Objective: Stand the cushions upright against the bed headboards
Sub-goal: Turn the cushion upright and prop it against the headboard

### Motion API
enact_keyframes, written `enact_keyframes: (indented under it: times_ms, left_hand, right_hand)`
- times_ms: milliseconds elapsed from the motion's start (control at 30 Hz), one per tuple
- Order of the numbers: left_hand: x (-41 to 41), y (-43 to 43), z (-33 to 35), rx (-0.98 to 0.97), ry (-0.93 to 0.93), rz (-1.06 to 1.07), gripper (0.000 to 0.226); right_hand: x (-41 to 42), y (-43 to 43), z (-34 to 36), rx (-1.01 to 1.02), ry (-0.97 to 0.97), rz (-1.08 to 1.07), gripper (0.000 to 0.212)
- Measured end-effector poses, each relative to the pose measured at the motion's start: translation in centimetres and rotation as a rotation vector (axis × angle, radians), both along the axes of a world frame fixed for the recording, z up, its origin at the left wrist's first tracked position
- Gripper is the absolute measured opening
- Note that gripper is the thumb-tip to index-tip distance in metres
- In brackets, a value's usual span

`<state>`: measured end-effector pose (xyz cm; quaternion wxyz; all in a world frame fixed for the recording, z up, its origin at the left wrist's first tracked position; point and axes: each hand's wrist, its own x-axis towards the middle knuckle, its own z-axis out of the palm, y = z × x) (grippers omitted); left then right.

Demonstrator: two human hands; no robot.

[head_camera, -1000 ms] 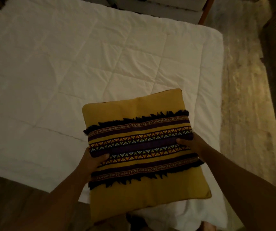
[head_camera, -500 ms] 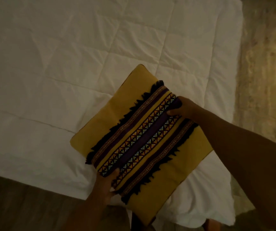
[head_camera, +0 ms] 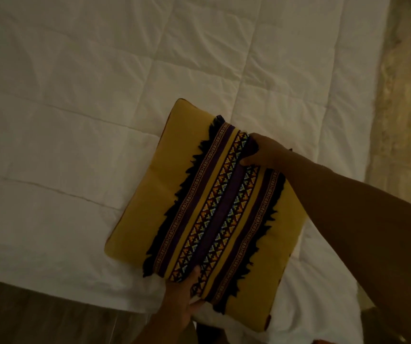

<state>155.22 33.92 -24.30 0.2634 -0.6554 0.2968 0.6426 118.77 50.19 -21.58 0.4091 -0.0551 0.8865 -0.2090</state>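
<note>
A square mustard-yellow cushion (head_camera: 149,207) with a dark fringed band of coloured triangles down its middle is held low over the near corner of the bed. Its band runs diagonally from lower left to upper right. My left hand (head_camera: 182,296) grips the cushion's near edge at the band's lower end. On the far edge, my right hand (head_camera: 261,152) grips the band's upper end, with the forearm stretching in from the right. No headboard is in view.
The bed's white quilted cover (head_camera: 100,95) fills most of the view. Its near edge drops to a dark wooden floor (head_camera: 38,314) at lower left. A pale mottled floor strip (head_camera: 405,108) runs along the bed's right side.
The cushion has turned from level to diagonal between my hands. My left hand went down to the near edge and my right hand up to the far edge. The view has tilted further down onto the bed.
</note>
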Motion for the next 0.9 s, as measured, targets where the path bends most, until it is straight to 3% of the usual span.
enact_keyframes:
  times_ms: [333, 467, 567, 767, 900]
  left_hand:
    - [-0.9, -0.4, -2.1, 0.003, -0.010, -0.098, 0.093]
    - [-0.8, -0.6, -1.3, -0.016, 0.005, -0.151, 0.096]
    - [-0.7, -1.7, -0.2, 0.001, -0.013, -0.340, 0.099]
    - [-0.4, -7.9, 2.6, 0.052, 0.098, -0.927, 0.056]
    - [-2.3, -13.9, 4.6, -0.027, 0.053, -1.169, 0.054]
  right_hand:
    - [-0.4, 0.2, -2.8, 0.043, 0.048, 0.025, 0.093]
    - [0.2, 0.5, -2.0, 0.028, 0.109, -0.009, 0.085]
    - [1.6, 0.7, -0.7, 0.012, 0.200, -0.077, 0.078]
    - [6.4, 2.6, 3.1, -0.090, 0.277, -0.192, 0.066]
    - [10.6, 4.5, 5.1, -0.121, 0.253, -0.257, 0.060]
